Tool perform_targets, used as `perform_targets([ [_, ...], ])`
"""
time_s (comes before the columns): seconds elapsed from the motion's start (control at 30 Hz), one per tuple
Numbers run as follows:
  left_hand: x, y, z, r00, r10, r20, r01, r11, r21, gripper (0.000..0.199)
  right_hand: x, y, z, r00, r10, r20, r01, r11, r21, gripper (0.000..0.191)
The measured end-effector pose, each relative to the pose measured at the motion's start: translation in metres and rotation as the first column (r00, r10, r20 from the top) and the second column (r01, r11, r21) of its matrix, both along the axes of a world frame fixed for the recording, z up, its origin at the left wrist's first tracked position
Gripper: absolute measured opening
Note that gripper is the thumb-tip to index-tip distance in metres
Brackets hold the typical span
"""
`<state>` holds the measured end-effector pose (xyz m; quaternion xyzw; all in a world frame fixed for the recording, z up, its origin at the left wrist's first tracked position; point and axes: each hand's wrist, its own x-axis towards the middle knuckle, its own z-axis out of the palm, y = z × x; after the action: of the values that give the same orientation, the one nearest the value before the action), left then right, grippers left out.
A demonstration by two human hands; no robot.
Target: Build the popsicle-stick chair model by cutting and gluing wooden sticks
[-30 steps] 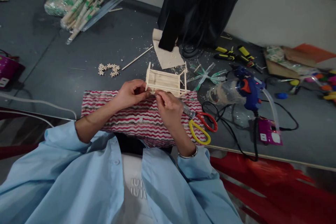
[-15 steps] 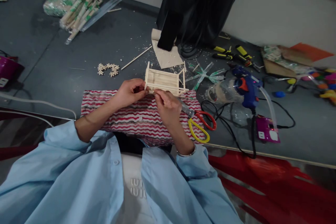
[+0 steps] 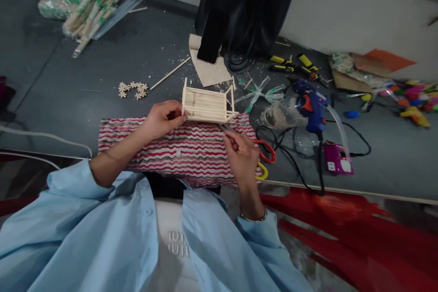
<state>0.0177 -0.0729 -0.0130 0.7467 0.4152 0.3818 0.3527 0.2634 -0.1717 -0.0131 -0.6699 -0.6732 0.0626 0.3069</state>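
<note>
steadying now, it seems: left hand [image 3: 164,118] pinches the stick frame [image 3: 205,105] at the striped cloth [image 3: 195,160]'s far edge, right hand [image 3: 241,149] bunched over scissors [image 3: 271,149], grip unclear, next move wanting a still frame.

Dark grey table [image 3: 112,54] beside a pale wall [image 3: 352,13]

Left arm: one; the bare forearm [image 3: 118,153] slanted forward and inward. Left hand [image 3: 161,120]: thumb and forefinger were drawn together in a pinching grip, the other fingers curled. Right arm: one; the bare forearm [image 3: 251,200] reached forward, tipped slightly inward. Right hand [image 3: 240,153]: the back faced up, fingers were bent (whether the tips met was unclear). The hands were apart, the left farther forward.
</note>
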Motion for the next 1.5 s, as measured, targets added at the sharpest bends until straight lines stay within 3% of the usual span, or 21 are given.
perform_targets([
  [0.27, -0.001, 0.001, -0.001, 1.000, -0.014, -0.007, 0.014, 1.000, 0.022, 0.016, 0.005, 0.007, -0.003, 0.983, 0.057, 0.177, -0.055, 0.998, -0.020, 0.022],
  [0.53, -0.006, 0.004, 0.000, 0.997, -0.060, -0.054, 0.062, 0.997, 0.044, 0.015, 0.002, 0.013, 0.006, 0.904, 0.162, 0.395, -0.153, 0.987, -0.056, 0.019],
  [0.63, -0.006, 0.004, -0.001, 0.997, -0.060, -0.051, 0.063, 0.997, 0.051, 0.015, -0.002, 0.012, 0.012, 0.903, 0.169, 0.394, -0.205, 0.977, 0.051, 0.017],
  [0.77, -0.005, 0.004, -0.001, 0.997, -0.053, -0.049, 0.055, 0.997, 0.045, 0.017, -0.006, 0.017, 0.015, 0.902, 0.155, 0.402, -0.289, 0.909, 0.298, 0.016],
  [0.83, -0.005, 0.004, 0.000, 0.997, -0.057, -0.046, 0.059, 0.998, 0.037, 0.017, -0.007, 0.025, 0.012, 0.909, 0.124, 0.399, -0.278, 0.891, 0.358, 0.016],
  [1.07, -0.004, 0.003, -0.001, 0.998, -0.056, -0.034, 0.057, 0.997, 0.050, 0.016, -0.013, 0.046, 0.000, 0.894, 0.089, 0.439, -0.268, 0.891, 0.365, 0.014],
  [1.5, -0.005, 0.002, -0.001, 0.997, -0.066, -0.050, 0.069, 0.995, 0.072, 0.016, -0.017, 0.043, -0.005, 0.884, 0.016, 0.468, -0.225, 0.891, 0.395, 0.014],
])
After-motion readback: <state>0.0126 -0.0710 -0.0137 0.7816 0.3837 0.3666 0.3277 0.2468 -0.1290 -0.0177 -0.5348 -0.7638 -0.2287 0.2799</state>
